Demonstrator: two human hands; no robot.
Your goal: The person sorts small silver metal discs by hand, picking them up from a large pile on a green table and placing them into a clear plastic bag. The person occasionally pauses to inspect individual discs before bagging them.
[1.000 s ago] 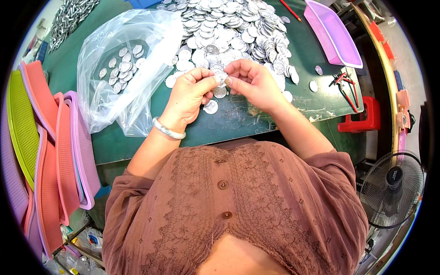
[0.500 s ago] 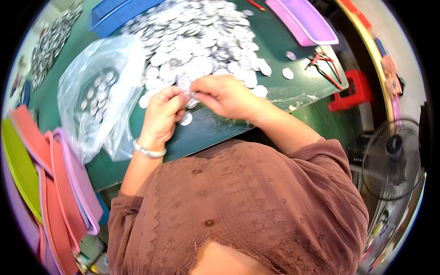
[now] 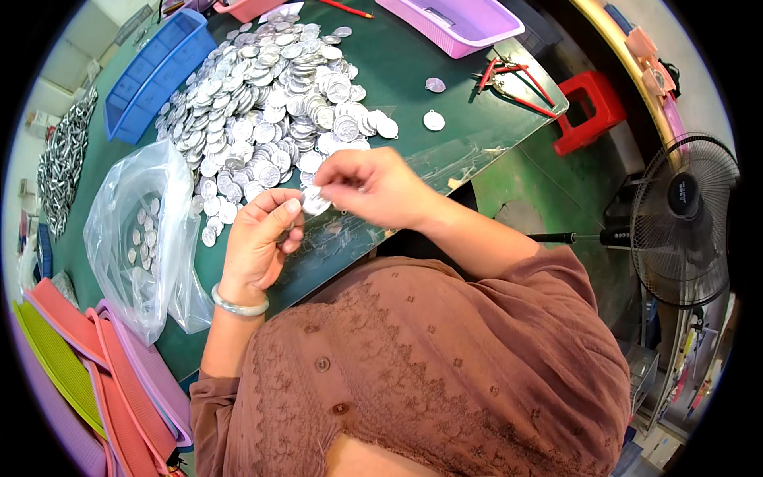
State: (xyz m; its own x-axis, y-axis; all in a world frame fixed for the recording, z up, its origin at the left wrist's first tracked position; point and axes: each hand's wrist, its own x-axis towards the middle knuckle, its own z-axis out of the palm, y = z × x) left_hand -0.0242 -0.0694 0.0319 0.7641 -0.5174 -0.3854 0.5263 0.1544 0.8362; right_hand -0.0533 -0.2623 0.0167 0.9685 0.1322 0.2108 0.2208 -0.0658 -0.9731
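Between my two hands, over the table's near edge, is a round silver pendant. My left hand pinches one side of it with thumb and forefinger. The curled fingers of my right hand close on its other side and partly cover it. Just beyond them spreads a big heap of silver pendants, flat discs, some with a small loop. To the left of my left hand lies a clear plastic bag with several pendants inside.
On the green table stand a blue divided bin and a purple basket. Red-handled pliers lie near the right corner, by a loose pendant. Stacked plastic baskets are at left; a red stool and fan at right.
The view has shifted, so the heap and bag appear further left. My hands have drawn slightly apart, and the pendant between them now shows more plainly.
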